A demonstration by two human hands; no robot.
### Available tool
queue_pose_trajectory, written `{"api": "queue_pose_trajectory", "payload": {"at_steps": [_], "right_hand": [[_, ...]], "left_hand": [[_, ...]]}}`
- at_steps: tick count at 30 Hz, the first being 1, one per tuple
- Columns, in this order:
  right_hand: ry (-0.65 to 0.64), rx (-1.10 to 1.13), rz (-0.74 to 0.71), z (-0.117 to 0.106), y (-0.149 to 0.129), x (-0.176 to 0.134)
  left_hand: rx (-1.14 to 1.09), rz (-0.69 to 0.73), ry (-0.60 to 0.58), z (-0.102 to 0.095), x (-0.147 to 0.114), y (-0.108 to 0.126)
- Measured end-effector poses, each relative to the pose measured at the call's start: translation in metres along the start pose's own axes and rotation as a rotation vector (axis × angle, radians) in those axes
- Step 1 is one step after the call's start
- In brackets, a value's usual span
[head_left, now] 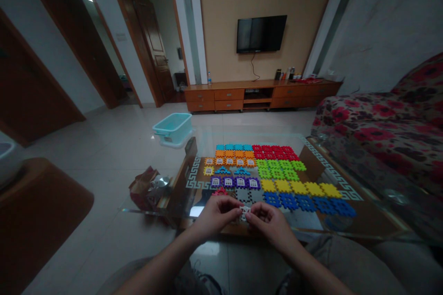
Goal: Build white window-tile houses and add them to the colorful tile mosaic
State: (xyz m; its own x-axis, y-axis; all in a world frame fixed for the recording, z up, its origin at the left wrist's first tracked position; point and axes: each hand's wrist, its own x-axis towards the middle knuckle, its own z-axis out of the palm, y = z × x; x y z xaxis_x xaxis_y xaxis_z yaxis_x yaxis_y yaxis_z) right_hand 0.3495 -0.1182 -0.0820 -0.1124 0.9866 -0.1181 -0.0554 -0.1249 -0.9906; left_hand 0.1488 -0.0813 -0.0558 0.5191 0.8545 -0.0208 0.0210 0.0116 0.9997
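Note:
Between my two hands, above the near edge of the glass table (194, 184), is a small white window-like piece (245, 210). My left hand (223, 212) pinches its left side with thumb and fingers. From the right, my right hand (268, 221) grips the other side, fingers curled. Just beyond lie grey interlocking tiles (244, 195) and a red roof-shaped piece (219, 191), partly hidden by my left hand. Purple tiles (228, 182) with white window inserts form a row behind them. Blue tiles (289, 201) lie beyond my right hand, with yellow tiles (298, 187) behind.
Farther back are green (277, 169), red (275, 152), orange (235, 153) and light-blue tiles (230, 147). A turquoise bin (175, 133) stands on the floor past the table. A brown paper bag (141, 189) is at left, a floral sofa (380, 120) at right.

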Motion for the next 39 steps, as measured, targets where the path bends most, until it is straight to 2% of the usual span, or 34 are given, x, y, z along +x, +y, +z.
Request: {"api": "queue_pose_trajectory", "payload": {"at_steps": [18, 24, 27, 30, 33, 35, 39], "right_hand": [[0.008, 0.022, 0.034, 0.0, 0.001, -0.001], [-0.028, 0.019, 0.01, -0.001, 0.004, 0.002], [-0.036, 0.017, 0.013, -0.002, 0.005, 0.002], [-0.039, 0.025, 0.018, -0.002, 0.007, 0.002], [-0.05, 0.047, 0.014, -0.002, 0.009, 0.002], [-0.058, 0.041, 0.0, -0.002, 0.01, 0.003], [-0.061, 0.013, 0.006, -0.002, 0.01, 0.003]], "left_hand": [[-0.069, -0.087, 0.008, -0.001, 0.003, -0.012], [-0.035, -0.084, 0.052, -0.004, 0.003, -0.001], [0.015, -0.077, 0.146, -0.024, 0.007, 0.012], [0.121, -0.071, 0.298, -0.061, 0.012, 0.017], [0.368, -0.122, 0.376, -0.1, 0.013, 0.009], [0.54, -0.202, 0.417, -0.119, 0.012, -0.001], [0.602, -0.293, 0.399, -0.136, 0.013, -0.017]]}}
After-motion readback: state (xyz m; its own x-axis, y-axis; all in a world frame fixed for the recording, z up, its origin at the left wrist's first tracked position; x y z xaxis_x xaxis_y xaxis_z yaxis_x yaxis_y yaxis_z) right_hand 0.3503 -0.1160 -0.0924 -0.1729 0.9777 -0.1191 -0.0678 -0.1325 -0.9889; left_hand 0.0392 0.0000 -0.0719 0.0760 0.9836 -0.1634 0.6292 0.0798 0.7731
